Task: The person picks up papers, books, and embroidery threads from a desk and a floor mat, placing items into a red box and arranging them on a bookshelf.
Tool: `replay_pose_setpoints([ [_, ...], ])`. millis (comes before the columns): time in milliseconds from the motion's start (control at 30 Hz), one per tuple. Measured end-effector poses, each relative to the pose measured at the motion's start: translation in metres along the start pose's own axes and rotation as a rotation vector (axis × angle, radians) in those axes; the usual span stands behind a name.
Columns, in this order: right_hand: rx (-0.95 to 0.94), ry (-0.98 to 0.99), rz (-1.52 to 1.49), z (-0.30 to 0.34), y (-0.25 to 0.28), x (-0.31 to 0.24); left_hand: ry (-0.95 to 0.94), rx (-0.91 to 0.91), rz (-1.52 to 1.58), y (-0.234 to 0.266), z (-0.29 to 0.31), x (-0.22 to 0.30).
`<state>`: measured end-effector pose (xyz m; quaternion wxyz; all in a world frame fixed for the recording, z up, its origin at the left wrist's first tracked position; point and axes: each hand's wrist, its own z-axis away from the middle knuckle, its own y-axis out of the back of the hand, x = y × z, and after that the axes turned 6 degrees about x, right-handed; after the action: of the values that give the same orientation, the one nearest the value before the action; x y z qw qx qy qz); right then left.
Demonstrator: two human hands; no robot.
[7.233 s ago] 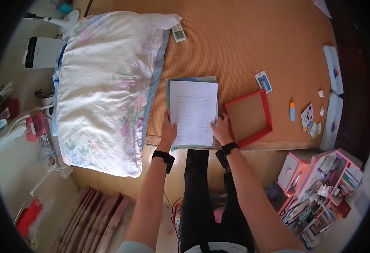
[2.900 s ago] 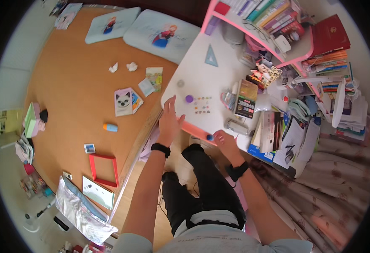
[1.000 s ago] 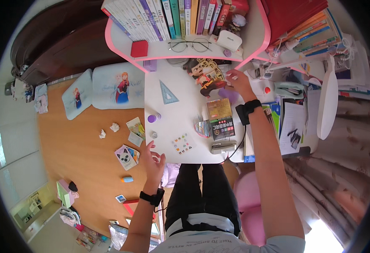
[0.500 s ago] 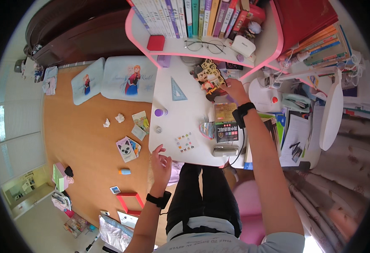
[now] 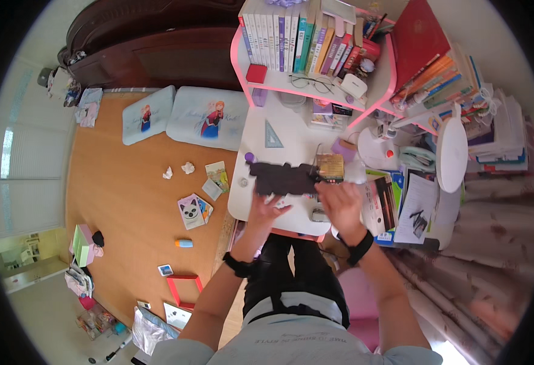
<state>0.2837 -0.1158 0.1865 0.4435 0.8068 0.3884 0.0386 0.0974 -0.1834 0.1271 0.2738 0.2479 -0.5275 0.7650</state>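
Note:
A flat cartoon-figure cutout (image 5: pixel 284 179) is held level over the white desk, its plain dark side facing up. My left hand (image 5: pixel 263 212) grips its lower left edge, thumb stretched out and the other fingers partly hidden beneath. At the right end, my right hand (image 5: pixel 341 204) pinches the cutout between thumb and fingers. A book (image 5: pixel 330 165) shows just beyond my right hand. The purple cap (image 5: pixel 250 157) of a small bottle peeks out past the cutout's left end. A blue set square (image 5: pixel 272 135) lies on the desk farther away.
A pink-edged shelf (image 5: pixel 237 52) with books and glasses (image 5: pixel 311 83) stands at the back of the desk. To the right are a white lamp (image 5: pixel 452 155), papers (image 5: pixel 414 207) and stacked books. Pillows (image 5: pixel 206 118) and scattered items lie on a brown surface at left.
The cutout has come from the back of the desk toward me, and its printed side no longer shows. My left hand has risen from the desk's front edge and taken hold of it too.

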Motion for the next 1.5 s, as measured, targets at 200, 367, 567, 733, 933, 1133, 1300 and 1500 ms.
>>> replay_pose_setpoints([
  [200,-0.13,-0.101,-0.025,0.031,0.048,-0.065,0.003,0.016,-0.13,-0.026,0.027,-0.015],
  [367,0.094,-0.501,-0.228,0.013,0.098,-0.059,0.234,-0.3,0.128,-0.046,0.046,0.015],
  [567,0.019,-0.338,-0.468,0.026,0.125,-0.077,0.32,-0.288,0.182,-0.055,0.079,0.028],
  [733,0.042,-0.235,-0.282,0.056,0.153,-0.097,0.297,-0.324,0.185,-0.089,0.121,0.037],
  [933,0.13,-0.232,-0.125,0.113,0.211,-0.105,0.22,-0.313,0.146,-0.099,0.18,-0.005],
  [1133,0.336,-0.569,-0.473,0.18,0.257,-0.094,0.303,-0.4,0.051,-0.131,0.232,-0.044],
  [1300,0.478,-0.899,-0.868,0.235,0.286,-0.074,0.377,-0.469,-0.139,-0.156,0.267,-0.084],
  [1500,0.175,-1.077,-0.931,0.346,0.34,-0.046,0.688,-0.623,-0.429,-0.202,0.262,-0.154],
])
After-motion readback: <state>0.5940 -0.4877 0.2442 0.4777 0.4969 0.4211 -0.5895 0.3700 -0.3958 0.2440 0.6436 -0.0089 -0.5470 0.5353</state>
